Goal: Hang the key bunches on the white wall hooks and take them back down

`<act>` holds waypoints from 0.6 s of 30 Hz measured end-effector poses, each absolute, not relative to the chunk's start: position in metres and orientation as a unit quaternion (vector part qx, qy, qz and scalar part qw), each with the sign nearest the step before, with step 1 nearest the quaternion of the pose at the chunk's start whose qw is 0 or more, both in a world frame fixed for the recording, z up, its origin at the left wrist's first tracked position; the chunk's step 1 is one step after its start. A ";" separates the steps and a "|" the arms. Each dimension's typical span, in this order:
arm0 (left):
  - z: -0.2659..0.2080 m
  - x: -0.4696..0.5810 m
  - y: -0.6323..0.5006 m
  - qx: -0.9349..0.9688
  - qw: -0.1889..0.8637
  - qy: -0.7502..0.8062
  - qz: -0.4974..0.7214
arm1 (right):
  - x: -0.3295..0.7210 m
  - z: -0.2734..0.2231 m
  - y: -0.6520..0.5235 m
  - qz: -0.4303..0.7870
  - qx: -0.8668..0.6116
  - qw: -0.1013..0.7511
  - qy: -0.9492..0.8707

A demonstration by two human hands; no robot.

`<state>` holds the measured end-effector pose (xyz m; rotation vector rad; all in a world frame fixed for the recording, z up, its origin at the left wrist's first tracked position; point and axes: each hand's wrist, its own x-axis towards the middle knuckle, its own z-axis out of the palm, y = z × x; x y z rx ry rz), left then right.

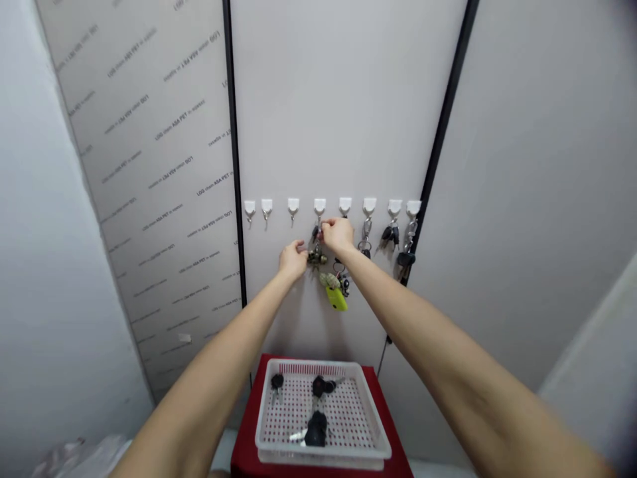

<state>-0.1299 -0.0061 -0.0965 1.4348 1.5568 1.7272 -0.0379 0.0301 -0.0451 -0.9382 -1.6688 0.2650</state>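
My right hand (pixel 338 235) is closed in a pinch at the top of a bunch of keys (pixel 316 257), just below a white hook (pixel 320 206) on the wall panel. The bunch hangs downward, with brass-coloured pieces at its lower part; the fingers partly hide its ring. To its left, my left hand (pixel 293 259) has loosely curled fingers, set apart, with the tips beside the brass pieces. Whether they touch is hard to make out. Below my right hand hangs another bunch with a yellow-green tag (pixel 336 298) and a pale woven piece, its top hidden by that hand.
Three bare hooks (pixel 293 205) are to the left. Key bunches hang at the right, including black keys (pixel 391 235) and a carabiner set (pixel 407 257). Below, a white perforated basket (pixel 323 458) holds several black-headed keys (pixel 316 428) on a red stand (pixel 243 438).
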 end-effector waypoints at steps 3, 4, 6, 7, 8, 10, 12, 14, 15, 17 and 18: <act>-0.141 -0.137 -0.027 0.562 0.192 0.565 0.572 | -0.026 -0.075 0.010 0.063 -0.393 0.587 -0.705; -0.160 -0.138 -0.036 0.582 0.198 0.564 0.551 | -0.020 -0.090 0.002 0.044 -0.377 0.581 -0.720; -0.200 -0.139 -0.056 0.612 0.224 0.568 0.503 | -0.007 -0.131 -0.017 0.033 -0.357 0.523 -0.773; -0.220 -0.139 -0.066 0.623 0.236 0.575 0.475 | -0.001 -0.154 -0.026 0.048 -0.360 0.469 -0.805; -0.238 -0.137 -0.075 0.632 0.247 0.584 0.445 | 0.005 -0.178 -0.035 0.072 -0.368 0.400 -0.836; -0.270 -0.133 -0.091 0.645 0.257 0.603 0.393 | 0.016 -0.225 -0.050 0.113 -0.393 0.273 -0.871; -0.293 -0.129 -0.101 0.657 0.260 0.614 0.353 | 0.023 -0.260 -0.057 0.129 -0.412 0.187 -0.882; -0.308 -0.125 -0.105 0.669 0.266 0.616 0.321 | 0.026 -0.282 -0.060 0.126 -0.432 0.129 -0.883; -0.313 -0.124 -0.105 0.672 0.271 0.616 0.307 | 0.027 -0.288 -0.060 0.119 -0.445 0.108 -0.881; -0.320 -0.124 -0.104 0.669 0.285 0.621 0.292 | 0.026 -0.295 -0.059 0.105 -0.472 0.080 -0.872; -0.321 -0.124 -0.103 0.664 0.290 0.625 0.291 | 0.025 -0.296 -0.059 0.099 -0.484 0.076 -0.866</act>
